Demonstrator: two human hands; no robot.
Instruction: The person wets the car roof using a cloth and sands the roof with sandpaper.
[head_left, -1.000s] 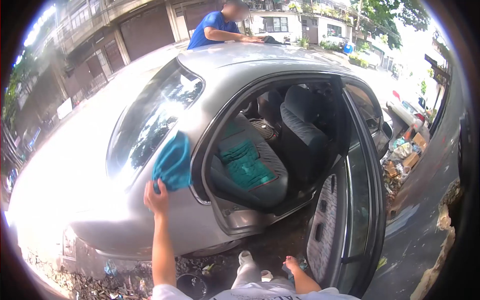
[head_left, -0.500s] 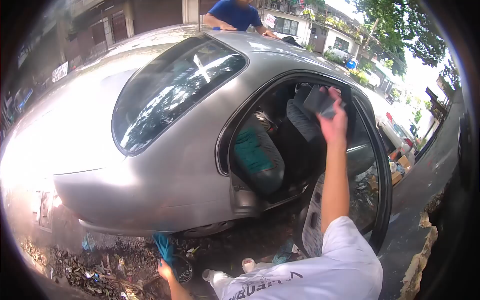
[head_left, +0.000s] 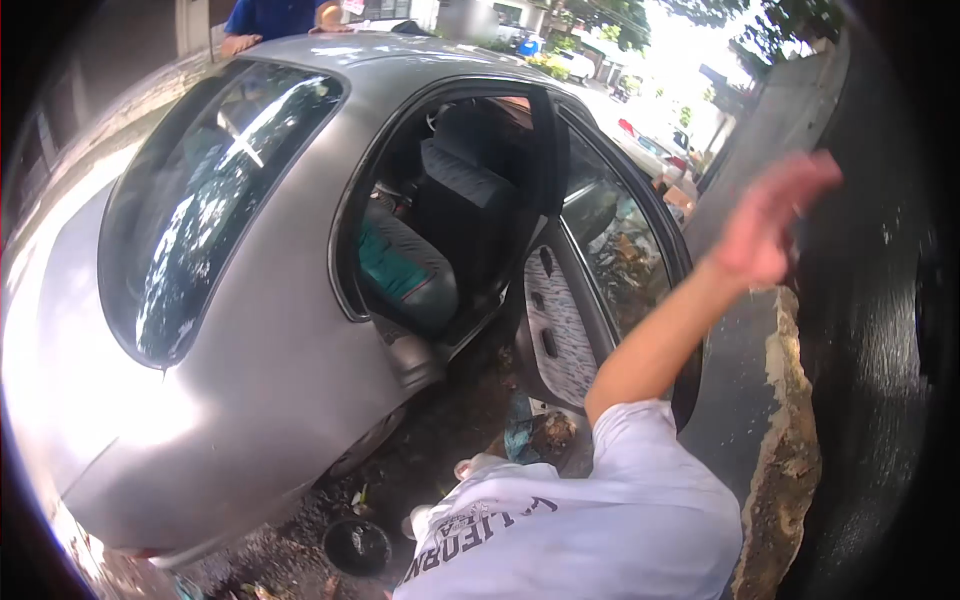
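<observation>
My right hand (head_left: pixel 775 220) is raised at the right, past the outer edge of the open rear car door (head_left: pixel 565 330). It is smeared by motion, but its fingers look stretched out and I make out nothing held in them. My left hand is out of view. The silver car (head_left: pixel 270 330) stands on the left, its rear doorway showing a grey patterned seat (head_left: pixel 465 165) and a green cloth (head_left: pixel 395 265) on the back seat.
A black bucket (head_left: pixel 357 546) sits on the littered ground by the car's rear wheel. Blue plastic (head_left: pixel 518 430) lies below the door. A broken concrete edge (head_left: pixel 785 450) runs along the right. Across the car, a person in a blue top (head_left: pixel 285 15) leans on the roof.
My right hand has swung right, away from the doorway; the dark thing seen at it no longer shows there. My left hand and its blue cloth have left view. The camera has turned right.
</observation>
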